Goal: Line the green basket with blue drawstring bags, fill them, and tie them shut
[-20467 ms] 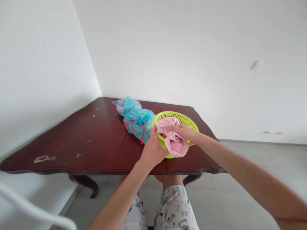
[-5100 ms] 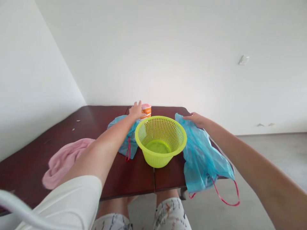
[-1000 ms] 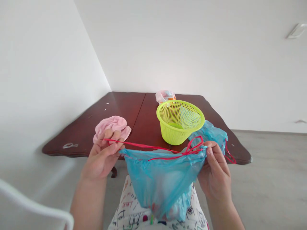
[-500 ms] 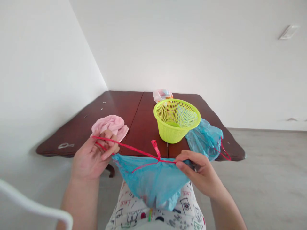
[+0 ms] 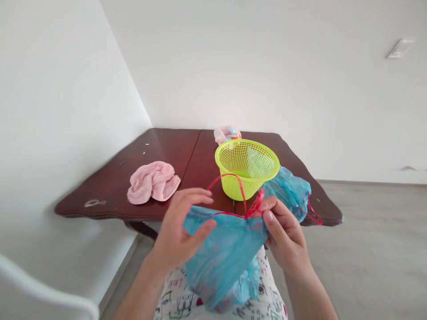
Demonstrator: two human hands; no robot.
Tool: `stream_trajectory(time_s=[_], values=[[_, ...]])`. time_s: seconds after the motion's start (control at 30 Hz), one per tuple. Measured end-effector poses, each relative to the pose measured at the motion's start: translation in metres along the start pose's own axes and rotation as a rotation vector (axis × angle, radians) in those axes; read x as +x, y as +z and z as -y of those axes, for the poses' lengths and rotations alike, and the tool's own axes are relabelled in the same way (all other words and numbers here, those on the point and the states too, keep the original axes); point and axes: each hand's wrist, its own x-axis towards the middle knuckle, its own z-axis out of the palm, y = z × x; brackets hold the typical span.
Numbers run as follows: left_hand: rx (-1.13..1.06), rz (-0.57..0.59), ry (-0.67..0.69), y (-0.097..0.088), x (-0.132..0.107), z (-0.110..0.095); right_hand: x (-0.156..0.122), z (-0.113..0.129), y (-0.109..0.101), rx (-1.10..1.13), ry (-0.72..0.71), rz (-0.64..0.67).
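Over my lap I hold a blue plastic bag [image 5: 225, 253] with a red drawstring [image 5: 237, 189]. My left hand [image 5: 182, 231] grips the bag's left top edge, fingers curled over the plastic. My right hand [image 5: 283, 235] pinches the gathered top and the drawstring at the right. The string loops up between the two hands. Something sits inside the bag, but I cannot make it out.
A dark wooden table [image 5: 110, 184] stands ahead in the corner. It bears a lime green basket [image 5: 247, 166], a pink cloth [image 5: 152, 181], a second blue bag [image 5: 287, 191] and a small wrapped item [image 5: 227, 133]. A white chair rail [image 5: 43, 295] is at lower left.
My left hand came in from the left and took hold of the bag's top. The drawstring, stretched taut before, now arcs in a loop. The bag's mouth is more bunched.
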Motion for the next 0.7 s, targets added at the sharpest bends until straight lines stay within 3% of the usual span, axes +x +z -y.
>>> stream_trajectory(time_s=[0.07, 0.13, 0.27, 0.43, 0.53, 0.7], values=[[0.014, 0.194, 0.023, 0.021, 0.0, -0.014, 0.003, 0.002, 0.004, -0.041, -0.039, 0.027], [-0.02, 0.279, 0.013, 0.039, 0.001, -0.02, 0.005, 0.004, 0.006, -0.073, -0.079, 0.038], [-0.254, 0.321, -0.049, 0.057, 0.003, -0.014, 0.001, 0.002, -0.003, -0.086, -0.038, 0.045], [-0.616, 0.323, -0.211, 0.06, -0.003, 0.001, -0.005, -0.005, -0.017, -0.041, 0.014, -0.026], [-0.841, 0.242, -0.208, 0.058, -0.007, 0.009, -0.001, -0.005, -0.02, 0.056, 0.004, -0.077], [-1.114, -0.045, -0.222, 0.036, 0.001, 0.015, 0.008, 0.001, -0.028, 0.171, -0.044, -0.14]])
